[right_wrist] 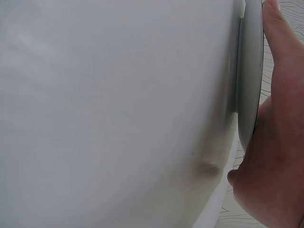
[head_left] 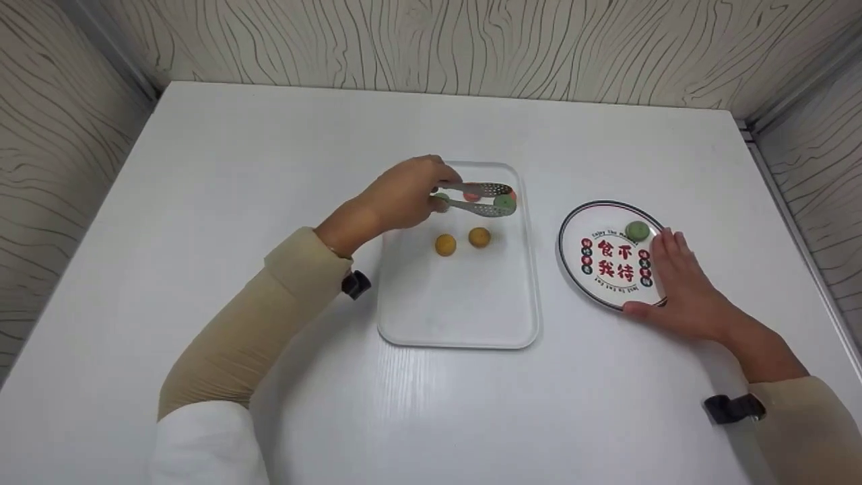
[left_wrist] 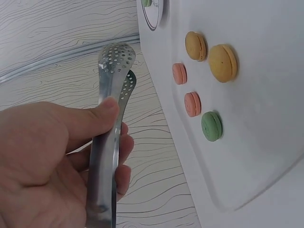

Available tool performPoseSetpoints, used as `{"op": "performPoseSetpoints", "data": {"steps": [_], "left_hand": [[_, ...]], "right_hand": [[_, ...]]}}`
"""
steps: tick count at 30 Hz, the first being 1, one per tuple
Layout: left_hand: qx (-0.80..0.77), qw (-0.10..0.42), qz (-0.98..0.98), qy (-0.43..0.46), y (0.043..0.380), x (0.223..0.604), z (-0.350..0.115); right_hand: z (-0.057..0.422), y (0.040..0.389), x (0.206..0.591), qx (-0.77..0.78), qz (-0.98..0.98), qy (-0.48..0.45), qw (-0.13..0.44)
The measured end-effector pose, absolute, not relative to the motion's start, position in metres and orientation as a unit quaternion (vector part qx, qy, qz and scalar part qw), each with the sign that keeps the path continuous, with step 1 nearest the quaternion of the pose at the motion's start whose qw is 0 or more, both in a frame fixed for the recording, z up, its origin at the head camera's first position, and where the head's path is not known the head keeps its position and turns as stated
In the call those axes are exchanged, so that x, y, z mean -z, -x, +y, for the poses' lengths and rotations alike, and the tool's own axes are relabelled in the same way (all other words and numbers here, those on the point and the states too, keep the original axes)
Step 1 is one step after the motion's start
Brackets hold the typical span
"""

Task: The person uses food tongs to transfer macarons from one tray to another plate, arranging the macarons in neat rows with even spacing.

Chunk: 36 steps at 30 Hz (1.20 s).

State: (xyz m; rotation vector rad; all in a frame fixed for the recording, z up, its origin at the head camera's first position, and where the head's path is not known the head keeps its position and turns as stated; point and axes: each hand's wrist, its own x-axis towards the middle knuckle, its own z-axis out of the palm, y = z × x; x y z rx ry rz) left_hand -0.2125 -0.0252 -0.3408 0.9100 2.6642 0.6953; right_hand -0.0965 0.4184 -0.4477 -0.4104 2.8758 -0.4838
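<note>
My left hand [head_left: 407, 192] holds metal tongs [head_left: 481, 210] with perforated tips above the far end of the white tray [head_left: 458, 303]. A green macaron [head_left: 504, 201] shows between the tips in the head view; the left wrist view does not show it there. Two yellow macarons [left_wrist: 223, 63], two pink macarons [left_wrist: 192, 104] and a green macaron [left_wrist: 212, 126] lie on the tray. On the round plate [head_left: 572, 273], another green macaron [head_left: 637, 231] sits near the right rim. My right hand [head_left: 687, 296] touches that plate's right edge, fingers extended, thumb at its near side.
Tray and plate stand side by side on a white table [head_left: 283, 162], the plate to the right. Wood-grain patterned panels [head_left: 438, 47] rise behind the table and at both sides. Red and black lettering covers the plate's middle.
</note>
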Motion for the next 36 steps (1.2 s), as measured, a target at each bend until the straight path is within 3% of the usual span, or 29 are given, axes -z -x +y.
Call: {"op": "performPoseSetpoints", "data": {"steps": [36], "left_hand": [[-0.217,0.144,0.913,-0.314,0.225,0.345,0.066]], "right_hand": [[0.417,0.096,0.449,0.163,0.972,0.139,0.094]]}}
